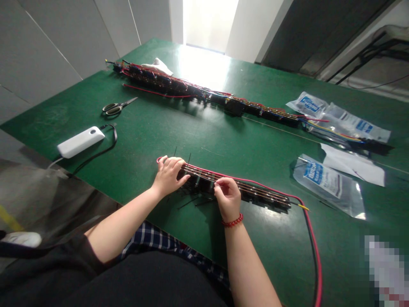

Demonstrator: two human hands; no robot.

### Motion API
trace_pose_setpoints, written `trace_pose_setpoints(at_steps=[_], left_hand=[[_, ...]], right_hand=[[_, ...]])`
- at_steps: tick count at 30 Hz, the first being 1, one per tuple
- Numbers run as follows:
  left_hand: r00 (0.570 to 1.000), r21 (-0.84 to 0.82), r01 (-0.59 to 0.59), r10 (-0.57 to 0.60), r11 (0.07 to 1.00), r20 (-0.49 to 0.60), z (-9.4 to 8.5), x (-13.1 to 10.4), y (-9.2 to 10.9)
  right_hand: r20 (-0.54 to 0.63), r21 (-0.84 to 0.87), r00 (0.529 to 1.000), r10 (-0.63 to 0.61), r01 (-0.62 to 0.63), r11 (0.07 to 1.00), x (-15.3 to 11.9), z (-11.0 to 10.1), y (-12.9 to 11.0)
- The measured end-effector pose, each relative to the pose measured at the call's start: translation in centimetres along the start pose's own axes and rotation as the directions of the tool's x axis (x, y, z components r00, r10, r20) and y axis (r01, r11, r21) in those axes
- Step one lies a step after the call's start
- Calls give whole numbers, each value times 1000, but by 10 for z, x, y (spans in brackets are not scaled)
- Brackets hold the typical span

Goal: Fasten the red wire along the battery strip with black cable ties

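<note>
A long black strip assembly (262,195) with thin copper-coloured lines along its top lies near the table's front edge. My left hand (169,174) rests over its left end, thumb and fingers apart, the fingertips partly on the strip. At the strip's middle is my right hand (228,197), thumb and index finger pinched together; whatever is between them is too small to make out. A red cable (268,186) runs along the strip's far side and bends down at the right. Thin black ties stick out around the left half. A yellow-tipped wire (303,207) leaves the right end.
A longer wired black assembly (191,90) stretches across the back. Scissors (119,106) and a white device (81,142) with a cable lie at the left. Clear plastic bags (329,183) and white paper (353,164) lie at the right. A white cloth (158,66) sits behind the assembly.
</note>
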State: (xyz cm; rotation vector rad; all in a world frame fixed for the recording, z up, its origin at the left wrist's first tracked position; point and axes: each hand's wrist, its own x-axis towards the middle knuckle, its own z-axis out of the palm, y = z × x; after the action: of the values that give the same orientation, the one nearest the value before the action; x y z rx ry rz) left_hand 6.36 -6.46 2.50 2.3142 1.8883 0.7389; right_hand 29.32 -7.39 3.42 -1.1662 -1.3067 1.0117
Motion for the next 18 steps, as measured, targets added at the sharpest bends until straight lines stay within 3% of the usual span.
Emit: trace_pose_setpoints(at_steps=[18], left_hand=[[1000, 6, 0, 0, 1000, -2, -1, 0, 1]], right_hand=[[-44, -171, 990, -137, 128, 977, -2, -3, 0]])
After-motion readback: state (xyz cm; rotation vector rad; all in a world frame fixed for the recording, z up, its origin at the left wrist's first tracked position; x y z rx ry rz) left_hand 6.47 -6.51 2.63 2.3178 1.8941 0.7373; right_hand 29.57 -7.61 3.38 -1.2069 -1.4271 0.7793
